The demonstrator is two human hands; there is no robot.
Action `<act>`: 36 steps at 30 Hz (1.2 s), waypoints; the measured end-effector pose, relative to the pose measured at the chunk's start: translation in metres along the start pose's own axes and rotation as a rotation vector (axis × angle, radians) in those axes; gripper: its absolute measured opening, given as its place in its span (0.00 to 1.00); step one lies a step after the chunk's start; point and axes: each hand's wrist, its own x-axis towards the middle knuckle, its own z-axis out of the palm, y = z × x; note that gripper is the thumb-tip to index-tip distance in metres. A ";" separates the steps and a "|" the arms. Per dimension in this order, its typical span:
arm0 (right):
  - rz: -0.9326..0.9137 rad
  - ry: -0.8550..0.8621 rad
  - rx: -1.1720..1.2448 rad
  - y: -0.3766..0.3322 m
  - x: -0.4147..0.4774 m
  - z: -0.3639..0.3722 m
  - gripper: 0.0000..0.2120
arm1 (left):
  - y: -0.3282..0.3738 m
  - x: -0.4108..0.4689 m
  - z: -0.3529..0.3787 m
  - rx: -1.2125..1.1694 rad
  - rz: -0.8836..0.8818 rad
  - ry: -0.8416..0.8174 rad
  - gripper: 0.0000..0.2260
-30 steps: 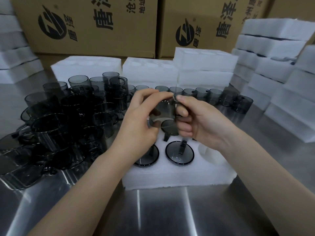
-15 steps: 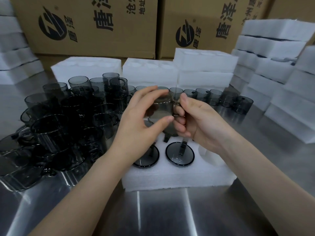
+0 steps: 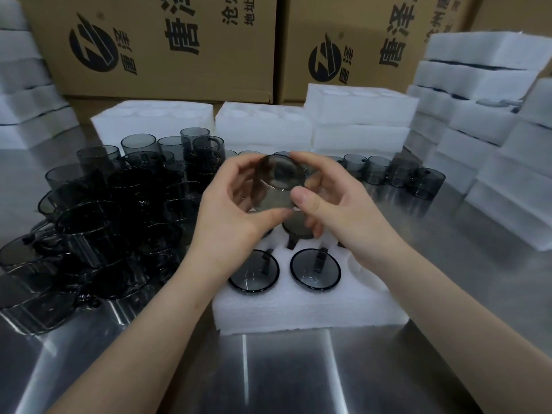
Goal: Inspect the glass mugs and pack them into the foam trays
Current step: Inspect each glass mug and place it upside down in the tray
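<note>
Both hands are holding 1 smoky grey glass mug up in the air above the foam tray, with its round end turned toward the camera. The left hand is curling around the mug's left side, its fingers half open, the thumb pressing along the lower edge and the fingertips reaching the upper rim. The right hand is gripping the right side, its thumb tip pressing on the lower right of the mug and the index finger arching over the top. Neither hand is clenched into a fist; both are grasping the same mug between thumb and fingers.

Below them, the foam tray is sitting on the steel table, and 2 packed mugs are resting in its front pockets, with another partly hidden under the hands. A dense cluster of loose mugs is crowding the table on the left, and a row of mugs is lining up behind the right hand. White foam stacks and cardboard boxes are standing at the back.
</note>
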 end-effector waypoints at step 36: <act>0.100 -0.015 0.136 0.000 0.002 -0.009 0.13 | 0.004 -0.004 0.003 0.211 0.049 -0.092 0.30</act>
